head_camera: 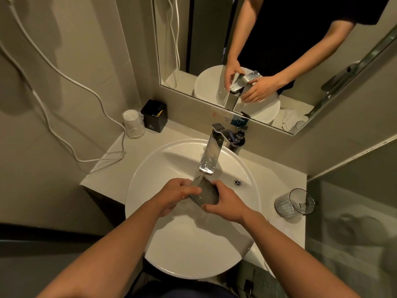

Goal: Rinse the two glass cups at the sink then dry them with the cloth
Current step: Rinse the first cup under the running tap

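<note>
A ribbed glass cup (206, 192) lies tilted on its side over the white basin (150, 168), its mouth toward the running stream under the chrome tap (211, 154). My right hand (225, 202) grips the cup's base end. My left hand (177, 193) holds the rim end, fingers at the mouth. A second ribbed glass cup (294, 203) stands on the counter to the right of the basin, apart from both hands. I see no cloth on the counter.
A wrapped stack of paper cups (133, 124) and a black box (154, 115) stand at the back left of the counter. A white cable (86, 160) trails across the left counter. A dark soap bottle (239, 139) sits behind the tap. The mirror (279, 61) hangs above.
</note>
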A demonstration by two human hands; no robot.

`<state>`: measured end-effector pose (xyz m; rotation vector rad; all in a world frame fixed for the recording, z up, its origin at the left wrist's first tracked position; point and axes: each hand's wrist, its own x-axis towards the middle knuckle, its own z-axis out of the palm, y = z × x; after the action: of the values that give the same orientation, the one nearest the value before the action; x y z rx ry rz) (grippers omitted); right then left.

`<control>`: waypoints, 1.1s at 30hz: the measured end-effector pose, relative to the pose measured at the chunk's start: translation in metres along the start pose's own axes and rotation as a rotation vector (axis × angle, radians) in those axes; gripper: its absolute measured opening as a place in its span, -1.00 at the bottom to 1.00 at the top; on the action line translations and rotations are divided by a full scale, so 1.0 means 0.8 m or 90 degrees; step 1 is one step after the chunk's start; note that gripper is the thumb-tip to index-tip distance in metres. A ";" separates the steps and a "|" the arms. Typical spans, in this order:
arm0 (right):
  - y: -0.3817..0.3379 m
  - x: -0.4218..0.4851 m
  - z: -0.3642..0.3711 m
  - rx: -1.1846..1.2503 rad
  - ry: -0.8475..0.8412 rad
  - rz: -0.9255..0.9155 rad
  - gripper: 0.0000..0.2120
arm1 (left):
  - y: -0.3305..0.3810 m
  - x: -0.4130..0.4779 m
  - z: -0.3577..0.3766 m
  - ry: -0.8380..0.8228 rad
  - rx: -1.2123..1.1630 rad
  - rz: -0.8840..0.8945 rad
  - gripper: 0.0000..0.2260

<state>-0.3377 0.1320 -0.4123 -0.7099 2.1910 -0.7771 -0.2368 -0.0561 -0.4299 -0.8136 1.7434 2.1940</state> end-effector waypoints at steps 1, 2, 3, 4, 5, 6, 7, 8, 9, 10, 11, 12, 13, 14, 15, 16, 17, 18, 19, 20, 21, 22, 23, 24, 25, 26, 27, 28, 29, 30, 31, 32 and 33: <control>0.000 0.000 -0.001 0.001 -0.008 0.003 -0.34 | 0.000 -0.001 0.001 0.009 0.007 -0.002 -0.50; -0.001 0.000 0.000 0.004 -0.014 0.006 -0.34 | -0.001 -0.001 0.002 0.025 0.005 -0.005 -0.46; -0.001 -0.001 0.000 0.007 -0.016 0.006 -0.33 | -0.003 0.000 0.003 0.043 -0.003 -0.005 -0.42; -0.001 -0.001 0.001 0.008 -0.014 0.002 -0.30 | -0.003 -0.001 0.005 0.058 -0.014 -0.002 -0.40; -0.001 -0.001 0.003 0.002 -0.007 -0.004 -0.25 | -0.003 -0.001 0.008 0.070 -0.025 -0.001 -0.41; -0.001 -0.001 0.005 -0.013 0.002 -0.013 -0.18 | -0.005 0.000 0.009 0.080 -0.036 -0.002 -0.43; 0.000 -0.001 0.007 -0.034 0.013 -0.020 -0.12 | -0.005 0.000 0.010 0.084 -0.045 -0.004 -0.48; 0.000 -0.001 0.009 -0.053 0.025 -0.028 -0.09 | -0.006 0.001 0.011 0.087 -0.050 -0.008 -0.55; 0.001 0.000 0.010 -0.064 0.038 -0.035 -0.09 | -0.006 0.001 0.012 0.088 -0.053 -0.014 -0.62; 0.002 0.000 0.012 -0.065 0.051 -0.039 -0.12 | -0.005 0.002 0.012 0.084 -0.053 -0.018 -0.69; 0.002 0.000 0.012 -0.059 0.061 -0.040 -0.16 | -0.004 0.002 0.012 0.075 -0.051 -0.018 -0.76; 0.002 -0.001 0.012 -0.049 0.067 -0.038 -0.20 | -0.003 0.002 0.012 0.059 -0.045 -0.015 -0.80; 0.002 -0.001 0.011 -0.035 0.067 -0.031 -0.23 | -0.003 0.001 0.011 0.043 -0.039 -0.010 -0.81; 0.002 -0.001 0.010 -0.019 0.062 -0.022 -0.27 | -0.002 0.000 0.009 0.031 -0.034 -0.004 -0.81; 0.002 -0.002 0.008 -0.005 0.054 -0.013 -0.31 | -0.002 -0.001 0.008 0.020 -0.036 0.004 -0.76; 0.002 -0.003 0.006 0.003 0.044 -0.008 -0.34 | -0.003 0.000 0.006 0.010 -0.037 0.009 -0.70; 0.002 -0.004 0.004 0.006 0.035 -0.005 -0.36 | -0.004 0.001 0.005 0.004 -0.035 0.010 -0.67; 0.002 -0.005 0.003 0.007 0.026 -0.001 -0.37 | -0.004 0.000 0.006 -0.003 -0.031 0.015 -0.68; 0.002 -0.006 0.003 0.009 0.019 0.003 -0.39 | -0.005 0.001 0.006 -0.010 -0.025 0.018 -0.71; 0.002 -0.006 0.003 0.012 0.012 0.005 -0.40 | -0.006 0.001 0.007 -0.014 -0.018 0.021 -0.75; 0.002 -0.006 0.003 0.015 0.008 0.007 -0.41 | -0.007 0.001 0.008 -0.008 -0.012 0.019 -0.78; 0.002 -0.007 0.004 0.020 0.007 0.005 -0.40 | -0.008 0.001 0.010 0.002 -0.010 0.018 -0.77; 0.002 -0.007 0.005 0.024 0.010 0.001 -0.37 | -0.010 0.002 0.010 0.015 -0.015 0.017 -0.74; 0.003 -0.008 0.007 0.023 0.016 -0.007 -0.31 | -0.010 0.001 0.011 0.028 -0.020 0.013 -0.69; 0.003 -0.008 0.008 0.015 0.022 -0.018 -0.24 | -0.010 0.000 0.013 0.042 -0.025 0.010 -0.64; 0.003 -0.009 0.010 0.003 0.026 -0.028 -0.16 | -0.010 0.000 0.013 0.052 -0.027 0.007 -0.58; 0.003 -0.009 0.011 -0.010 0.030 -0.035 -0.11 | -0.011 0.000 0.013 0.059 -0.028 0.005 -0.51; 0.003 -0.009 0.012 -0.020 0.033 -0.038 -0.10 | -0.011 0.000 0.014 0.065 -0.027 0.006 -0.46; 0.003 -0.009 0.012 -0.028 0.038 -0.039 -0.10 | -0.011 -0.001 0.014 0.066 -0.028 0.004 -0.44; 0.003 -0.009 0.013 -0.036 0.046 -0.041 -0.13 | -0.010 -0.001 0.014 0.061 -0.029 0.002 -0.47; 0.003 -0.008 0.013 -0.042 0.051 -0.042 -0.17 | -0.009 -0.002 0.014 0.054 -0.033 -0.004 -0.53; 0.002 -0.008 0.012 -0.044 0.054 -0.042 -0.20 | -0.008 -0.003 0.014 0.041 -0.036 -0.009 -0.62; 0.002 -0.008 0.012 -0.042 0.057 -0.039 -0.24 | -0.006 -0.005 0.014 0.026 -0.037 -0.011 -0.74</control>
<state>-0.3271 0.1342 -0.4161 -0.7927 2.2932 -0.7845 -0.2346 -0.0432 -0.4300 -0.8895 1.6912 2.2410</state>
